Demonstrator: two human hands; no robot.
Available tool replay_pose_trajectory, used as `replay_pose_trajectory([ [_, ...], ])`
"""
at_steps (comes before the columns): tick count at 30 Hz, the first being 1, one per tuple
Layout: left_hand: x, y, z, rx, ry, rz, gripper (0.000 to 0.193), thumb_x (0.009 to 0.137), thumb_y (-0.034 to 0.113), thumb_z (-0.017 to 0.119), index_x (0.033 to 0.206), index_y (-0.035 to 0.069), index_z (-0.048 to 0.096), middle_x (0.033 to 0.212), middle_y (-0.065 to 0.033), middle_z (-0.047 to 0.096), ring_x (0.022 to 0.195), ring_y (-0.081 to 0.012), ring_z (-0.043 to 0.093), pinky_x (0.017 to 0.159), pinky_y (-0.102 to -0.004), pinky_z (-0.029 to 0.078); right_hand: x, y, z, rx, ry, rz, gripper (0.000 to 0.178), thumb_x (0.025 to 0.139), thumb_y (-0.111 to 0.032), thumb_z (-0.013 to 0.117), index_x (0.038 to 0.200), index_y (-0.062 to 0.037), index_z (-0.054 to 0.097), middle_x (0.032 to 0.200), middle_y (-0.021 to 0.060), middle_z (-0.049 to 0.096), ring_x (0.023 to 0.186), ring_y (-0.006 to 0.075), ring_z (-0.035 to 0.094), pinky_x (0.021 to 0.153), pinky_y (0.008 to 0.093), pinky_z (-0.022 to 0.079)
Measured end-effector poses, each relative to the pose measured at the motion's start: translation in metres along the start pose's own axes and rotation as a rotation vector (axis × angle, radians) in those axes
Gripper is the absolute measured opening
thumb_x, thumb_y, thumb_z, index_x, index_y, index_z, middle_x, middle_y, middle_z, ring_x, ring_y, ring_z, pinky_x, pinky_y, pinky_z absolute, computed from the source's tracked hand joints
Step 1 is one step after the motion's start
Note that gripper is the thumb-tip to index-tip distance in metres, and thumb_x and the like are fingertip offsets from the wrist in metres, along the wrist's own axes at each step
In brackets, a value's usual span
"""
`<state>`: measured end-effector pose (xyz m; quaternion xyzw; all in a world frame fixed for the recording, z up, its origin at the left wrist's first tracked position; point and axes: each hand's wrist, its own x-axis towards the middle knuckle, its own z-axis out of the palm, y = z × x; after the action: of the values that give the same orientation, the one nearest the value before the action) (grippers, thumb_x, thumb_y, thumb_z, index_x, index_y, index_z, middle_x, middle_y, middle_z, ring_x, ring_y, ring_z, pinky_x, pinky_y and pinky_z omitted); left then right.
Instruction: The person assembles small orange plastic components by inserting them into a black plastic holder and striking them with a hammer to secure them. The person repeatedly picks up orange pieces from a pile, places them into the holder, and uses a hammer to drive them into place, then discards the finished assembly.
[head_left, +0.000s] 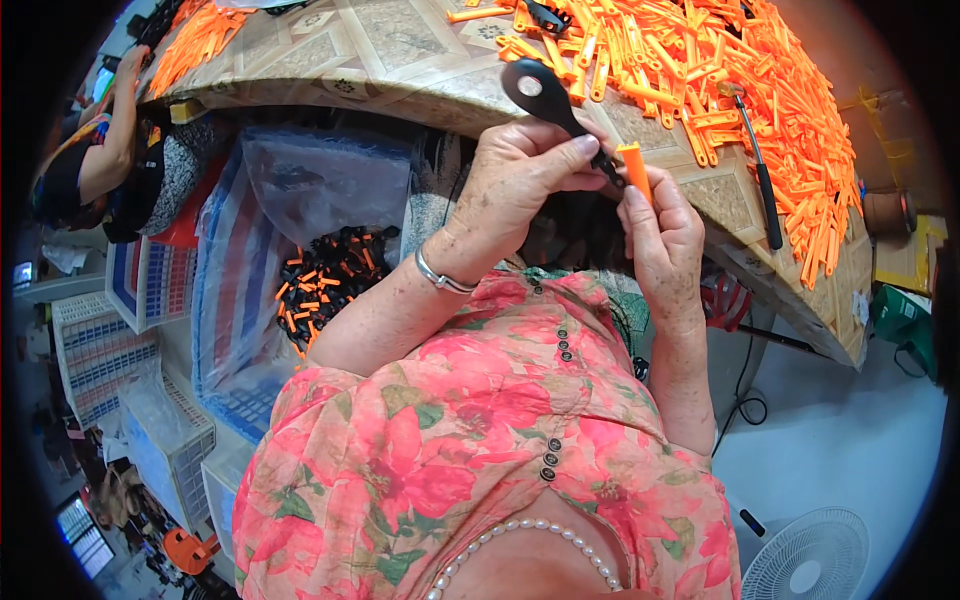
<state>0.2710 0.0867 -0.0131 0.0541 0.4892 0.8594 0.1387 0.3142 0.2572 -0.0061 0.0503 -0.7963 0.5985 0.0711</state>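
Note:
My left hand (pixel 535 165) pinches the narrow end of a black spoon-shaped piece (pixel 540 92) between thumb and fingers. Its broad rounded head points up and left and carries a shiny round spot. Close by on the right, my right hand (pixel 662 228) grips an orange plastic handle piece (pixel 636 172), held nearly upright. The black tip and the orange piece are very near each other; whether they touch I cannot tell. Both hands are in front of the table edge, above my lap.
A heap of orange handle pieces (pixel 690 60) covers the right of the patterned table (pixel 400 50), with a black-handled tool (pixel 765 185) beside it. Lower left, a lined crate (pixel 235 250) contains black-and-orange pieces (pixel 335 280). Another person's arm (pixel 115 140) is far left; a fan (pixel 810 560) stands lower right.

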Motion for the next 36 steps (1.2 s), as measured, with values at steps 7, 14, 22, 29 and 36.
replay_pose_trajectory([
  [7,-0.002,0.0,0.005,-0.15,0.038,-0.032,0.019,0.093,0.009,0.063,0.11,-0.001,0.066,0.105,-0.0105,0.069,0.097,-0.0172,0.068,0.085,-0.0312,0.059,-0.006,-0.011,-0.005,-0.168,0.022,-0.226,0.03,0.095,-0.004,0.058,0.124,-0.0093,0.062,0.085,0.0046,0.068,0.066,0.0043,0.053,0.063,0.0219,0.046],
  [14,-0.013,0.002,0.013,-0.135,-0.025,0.049,0.02,0.092,0.006,0.064,0.111,0.001,0.066,0.105,-0.0115,0.069,0.098,-0.0178,0.068,0.085,-0.0318,0.059,-0.002,-0.001,0.0,-0.167,0.163,-0.379,0.028,0.089,0.001,0.065,0.116,-0.0069,0.067,0.095,0.0067,0.069,0.08,0.009,0.063,0.068,0.0221,0.05],
  [22,-0.016,0.004,0.018,-0.149,0.012,0.034,0.019,0.092,0.007,0.064,0.109,0.0,0.066,0.104,-0.0102,0.069,0.098,-0.017,0.067,0.085,-0.0308,0.058,-0.001,0.001,-0.004,-0.431,0.217,-0.646,0.032,0.079,0.002,0.075,0.109,-0.0078,0.073,0.09,0.0074,0.065,0.078,0.0168,0.064,0.066,0.0272,0.052],
  [29,-0.018,0.002,0.019,-0.137,0.047,0.002,0.02,0.092,0.009,0.065,0.109,-0.002,0.065,0.104,-0.0101,0.068,0.097,-0.0163,0.067,0.083,-0.0298,0.058,-0.002,0.004,0.0,-0.418,0.235,-0.664,0.033,0.077,0.003,0.076,0.109,-0.0069,0.073,0.088,0.0081,0.066,0.075,0.0165,0.065,0.063,0.0268,0.052],
  [36,-0.019,-0.001,0.019,-0.049,0.023,0.02,0.021,0.091,0.008,0.066,0.11,-0.001,0.064,0.103,-0.0092,0.068,0.095,-0.015,0.067,0.085,-0.0293,0.057,-0.004,0.002,-0.002,-0.404,0.201,-0.622,0.03,0.078,0.004,0.074,0.107,-0.005,0.073,0.088,0.0099,0.07,0.075,0.0173,0.069,0.064,0.0256,0.054],
])
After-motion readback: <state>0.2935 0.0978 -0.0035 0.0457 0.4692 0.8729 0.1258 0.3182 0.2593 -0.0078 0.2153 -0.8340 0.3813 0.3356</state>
